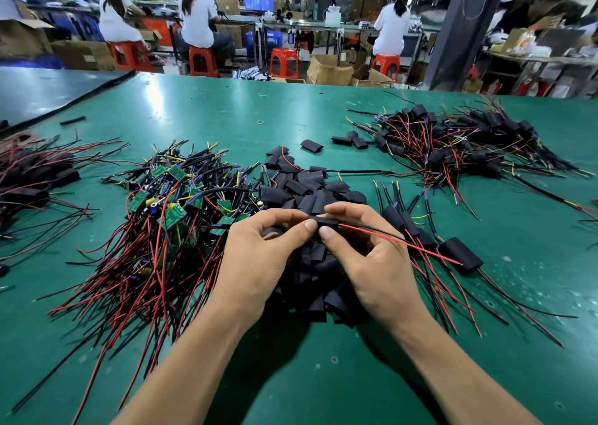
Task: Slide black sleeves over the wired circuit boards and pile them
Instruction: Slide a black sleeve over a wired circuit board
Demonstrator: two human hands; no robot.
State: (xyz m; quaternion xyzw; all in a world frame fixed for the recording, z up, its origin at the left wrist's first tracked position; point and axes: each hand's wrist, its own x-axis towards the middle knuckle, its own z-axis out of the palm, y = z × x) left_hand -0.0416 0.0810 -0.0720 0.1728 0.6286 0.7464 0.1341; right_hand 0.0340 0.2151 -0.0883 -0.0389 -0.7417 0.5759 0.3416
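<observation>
A sleeve [327,221] is held just above the heap [310,191] of loose black sleeves on the green table [226,107]. It is pinched at both ends. Its left end is gripped between thumb and forefinger of the left hand [259,256], and its right end is gripped the same way by the right hand [372,263], the other fingers of both hands being curled beneath. Thin red and black wires [404,242] are seen running out of the sleeve's right end and away to the right of the heap. The board itself is hidden, probably inside the sleeve.

Left of the heap, and touching it, a tangle of bare green boards [171,204] with red and black leads is spread. Just right of the heap, a few sleeved boards [459,254] are laid side by side. Beyond the heap to the right, well apart, a far pile [453,140] of sleeved boards is stacked. Far left of the heap, another dark pile [32,175] is seen, too blurred to be made out.
</observation>
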